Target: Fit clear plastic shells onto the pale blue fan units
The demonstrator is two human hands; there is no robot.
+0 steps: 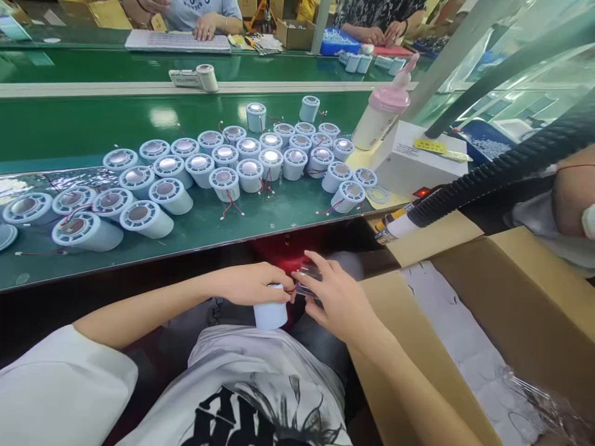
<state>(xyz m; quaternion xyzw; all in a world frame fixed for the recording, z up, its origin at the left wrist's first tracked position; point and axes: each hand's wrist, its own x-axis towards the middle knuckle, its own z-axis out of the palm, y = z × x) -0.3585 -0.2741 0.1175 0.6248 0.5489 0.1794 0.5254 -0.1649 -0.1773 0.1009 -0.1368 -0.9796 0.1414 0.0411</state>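
Observation:
Over my lap, my left hand [260, 284] is wrapped round a light blue cylinder [270, 313], holding it from above. Close beside it on the right, my right hand [332, 296] has its fingers curved round a clear, shiny plastic piece [308, 279]. The fingertips of both hands nearly meet, and a bit of red wire shows between them. Beyond my hands, many similar blue cylinders [225, 178] stand or lean in rows on the green table [204, 229], several with thin red and black wires.
An open cardboard box [515, 310] with white lining is at the right. A black corrugated hose [502, 158] crosses above it. A pink-topped bottle [381, 114] stands beside a white box [409, 161]. Across the table, two people's hands work near a white tray [176, 41] and a blue tray [339, 42].

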